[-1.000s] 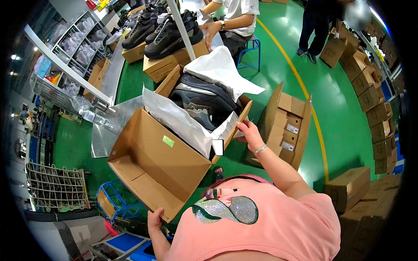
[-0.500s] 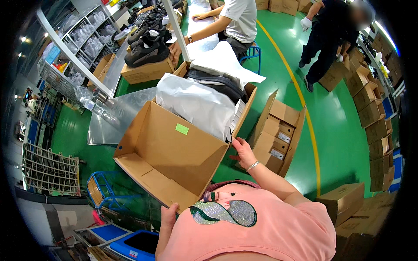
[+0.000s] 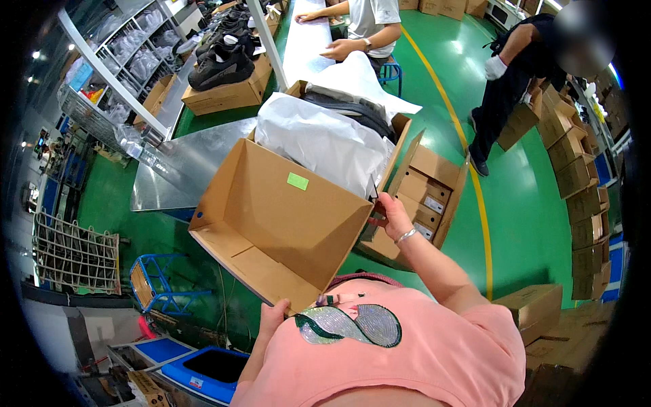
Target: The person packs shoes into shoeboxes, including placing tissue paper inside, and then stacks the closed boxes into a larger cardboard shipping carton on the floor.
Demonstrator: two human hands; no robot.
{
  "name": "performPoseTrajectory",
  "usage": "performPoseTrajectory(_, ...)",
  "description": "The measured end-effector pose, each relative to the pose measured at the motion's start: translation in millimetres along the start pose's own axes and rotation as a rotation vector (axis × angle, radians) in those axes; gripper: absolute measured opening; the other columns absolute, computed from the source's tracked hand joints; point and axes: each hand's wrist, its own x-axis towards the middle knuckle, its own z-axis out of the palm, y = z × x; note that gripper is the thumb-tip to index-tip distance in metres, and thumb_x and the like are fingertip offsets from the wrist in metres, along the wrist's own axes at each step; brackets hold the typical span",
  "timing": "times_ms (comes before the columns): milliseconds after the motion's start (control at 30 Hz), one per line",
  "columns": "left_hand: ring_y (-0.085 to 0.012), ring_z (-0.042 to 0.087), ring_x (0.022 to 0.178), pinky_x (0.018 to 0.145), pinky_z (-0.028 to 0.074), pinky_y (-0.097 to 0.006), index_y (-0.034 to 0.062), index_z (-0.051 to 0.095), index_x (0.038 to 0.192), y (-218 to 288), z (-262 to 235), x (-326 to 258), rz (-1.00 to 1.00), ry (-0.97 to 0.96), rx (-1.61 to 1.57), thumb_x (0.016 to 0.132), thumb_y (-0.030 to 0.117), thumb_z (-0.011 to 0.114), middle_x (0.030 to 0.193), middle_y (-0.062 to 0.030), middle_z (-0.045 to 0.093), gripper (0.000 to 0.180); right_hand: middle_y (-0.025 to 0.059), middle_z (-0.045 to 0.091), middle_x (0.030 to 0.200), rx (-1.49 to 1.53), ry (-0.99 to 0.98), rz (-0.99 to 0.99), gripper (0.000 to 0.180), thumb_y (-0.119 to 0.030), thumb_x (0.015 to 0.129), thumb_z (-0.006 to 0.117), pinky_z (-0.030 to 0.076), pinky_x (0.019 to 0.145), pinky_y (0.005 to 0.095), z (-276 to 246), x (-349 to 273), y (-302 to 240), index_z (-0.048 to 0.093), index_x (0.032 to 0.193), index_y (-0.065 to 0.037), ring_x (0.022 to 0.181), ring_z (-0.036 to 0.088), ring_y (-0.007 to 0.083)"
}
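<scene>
In front of me is an open cardboard shoebox (image 3: 401,146), its hinged lid (image 3: 278,214) folded back toward my body, with a green sticker (image 3: 297,181) inside it. White tissue paper (image 3: 319,136) and a dark shoe (image 3: 363,114) fill the box. My left hand (image 3: 273,317) grips the lid's near edge; its fingers are partly hidden behind the cardboard. At the corner between lid and box, my right hand (image 3: 393,216) is closed on the lid, a bracelet on its wrist.
A metal table (image 3: 163,180) lies beyond the lid. At right stands an open carton (image 3: 444,180) of shoeboxes. Dark shoes (image 3: 220,68) rest on another box. One co-worker (image 3: 369,34) sits at the bench; another (image 3: 508,81) bends beside stacked cartons (image 3: 576,176). A blue-framed stool (image 3: 156,281) is at left.
The shoebox and its lid have shifted slightly right, both my hands moving with them. The seated co-worker's arm has drawn back from the shoes, and the standing co-worker bends closer.
</scene>
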Motion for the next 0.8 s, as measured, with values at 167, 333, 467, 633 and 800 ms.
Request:
performPoseTrajectory(167, -0.0151, 0.053, 0.078, 0.067, 0.042, -0.025, -0.0055, 0.051, 0.090, -2.7, -7.4, -2.8, 0.071, -0.043, -0.134, 0.068, 0.001, 0.047, 0.088, -0.0081, 0.055, 0.023, -0.0012, 0.046, 0.075, -0.031, 0.032, -0.016, 0.026, -0.029, 0.071, 0.052, 0.044, 0.057, 0.0310, 6.7, -20.9, 7.5, 0.049, 0.087, -0.009, 0.073, 0.045, 0.0105)
performPoseTrajectory(333, -0.0167, 0.052, 0.077, 0.066, 0.042, -0.029, -0.0042, 0.049, 0.090, 9.3, 7.3, 11.9, 0.151, -0.064, -0.270, 0.065, 0.000, 0.046, 0.087, -0.0102, 0.053, 0.025, -0.0015, 0.046, 0.073, 0.036, 0.089, -0.044, 0.025, -0.032, 0.071, 0.052, 0.042, 0.055, 0.0322, -5.0, -4.5, 2.4, 0.050, 0.085, -0.011, 0.072, 0.045, 0.0107)
performPoseTrajectory(467, -0.0168, 0.052, 0.077, 0.064, 0.042, -0.027, -0.0019, 0.047, 0.095, 21.5, 45.6, 44.2, 0.367, -0.142, -0.251, 0.064, 0.000, 0.046, 0.085, -0.0070, 0.053, 0.031, -0.0015, 0.043, 0.070, 0.005, 0.159, -0.118, 0.030, -0.041, 0.068, 0.055, 0.039, 0.058, 0.0351, -20.7, 42.0, -22.2, 0.049, 0.077, -0.012, 0.073, 0.042, 0.0106)
performPoseTrajectory(633, -0.0198, 0.054, 0.077, 0.061, 0.046, -0.029, 0.0023, 0.046, 0.097, 57.1, 93.1, 80.1, -0.014, -0.159, -0.381, 0.064, 0.001, 0.047, 0.089, -0.0070, 0.052, 0.033, 0.0001, 0.047, 0.099, 0.204, 0.164, -0.223, 0.042, -0.044, 0.069, 0.056, 0.038, 0.074, 0.0353, -31.2, 69.0, -50.9, 0.048, 0.097, -0.013, 0.091, 0.044, 0.0139)
performPoseTrajectory(800, -0.0210, 0.055, 0.076, 0.061, 0.048, -0.033, 0.0015, 0.046, 0.097, 71.9, 133.5, 117.3, -0.036, -0.143, -0.634, 0.065, 0.000, 0.047, 0.088, -0.0081, 0.053, 0.032, 0.0038, 0.047, 0.104, 0.024, 0.124, -0.238, 0.047, -0.030, 0.075, 0.053, 0.038, 0.073, 0.0312, -56.6, 33.7, -25.5, 0.040, 0.112, -0.004, 0.099, 0.043, 0.0140)
